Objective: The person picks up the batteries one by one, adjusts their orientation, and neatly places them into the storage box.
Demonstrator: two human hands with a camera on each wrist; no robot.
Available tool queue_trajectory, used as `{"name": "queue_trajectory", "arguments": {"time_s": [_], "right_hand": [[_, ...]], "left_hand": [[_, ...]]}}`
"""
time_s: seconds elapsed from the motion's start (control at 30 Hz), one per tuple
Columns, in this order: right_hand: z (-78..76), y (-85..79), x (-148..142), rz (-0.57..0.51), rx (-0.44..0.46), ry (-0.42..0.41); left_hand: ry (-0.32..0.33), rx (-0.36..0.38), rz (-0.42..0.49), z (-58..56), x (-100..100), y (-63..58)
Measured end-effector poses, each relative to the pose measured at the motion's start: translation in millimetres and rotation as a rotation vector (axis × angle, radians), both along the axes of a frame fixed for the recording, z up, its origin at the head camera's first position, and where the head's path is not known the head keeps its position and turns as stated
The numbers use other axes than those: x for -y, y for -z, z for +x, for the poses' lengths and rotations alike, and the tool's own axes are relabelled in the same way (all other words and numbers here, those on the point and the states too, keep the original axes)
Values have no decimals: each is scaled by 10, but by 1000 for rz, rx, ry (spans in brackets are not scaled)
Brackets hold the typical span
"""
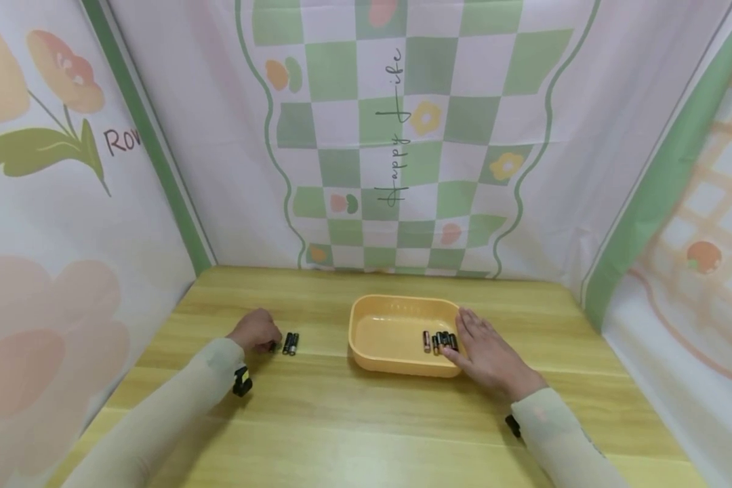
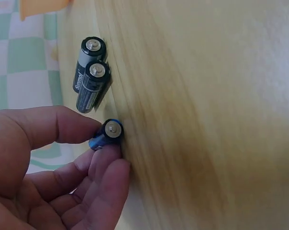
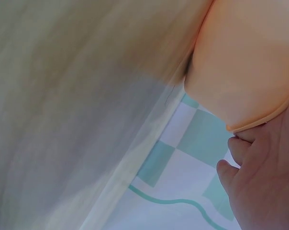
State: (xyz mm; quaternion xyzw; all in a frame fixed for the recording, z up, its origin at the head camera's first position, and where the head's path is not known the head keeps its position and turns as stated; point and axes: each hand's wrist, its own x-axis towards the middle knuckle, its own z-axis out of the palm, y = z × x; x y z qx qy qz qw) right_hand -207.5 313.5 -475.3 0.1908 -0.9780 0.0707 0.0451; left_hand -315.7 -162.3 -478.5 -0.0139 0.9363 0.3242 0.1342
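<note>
Pinching a blue battery point(image 2: 99, 141), the left hand point(image 1: 255, 330) curls low at the table point(image 1: 341, 434), while the right hand point(image 1: 493, 356) rests straight-fingered, thumb apart, on the yellow tray point(image 1: 381, 342).

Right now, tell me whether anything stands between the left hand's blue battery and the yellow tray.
Yes: two dark batteries lie just beside the blue battery, toward the yellow tray; past them, only its raised wall visibly stands in the way.
</note>
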Motion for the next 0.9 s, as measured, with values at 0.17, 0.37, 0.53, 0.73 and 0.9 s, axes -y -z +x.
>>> {"name": "queue_trajectory", "arguments": {"time_s": [0.17, 0.37, 0.53, 0.73, 0.9], "right_hand": [[0, 4, 5, -1, -4, 1], [4, 3, 9, -9, -2, -1], [10, 5, 15, -22, 1, 2], [1, 21, 11, -16, 2, 4], [-7, 25, 0, -14, -3, 2]], "left_hand": [[36, -28, -44, -11, 19, 9], [37, 8, -33, -2, 31, -18], [71, 10, -64, 15, 56, -36], [123, -8, -21, 45, 115, -52], [130, -18, 28, 27, 148, -60]]}}
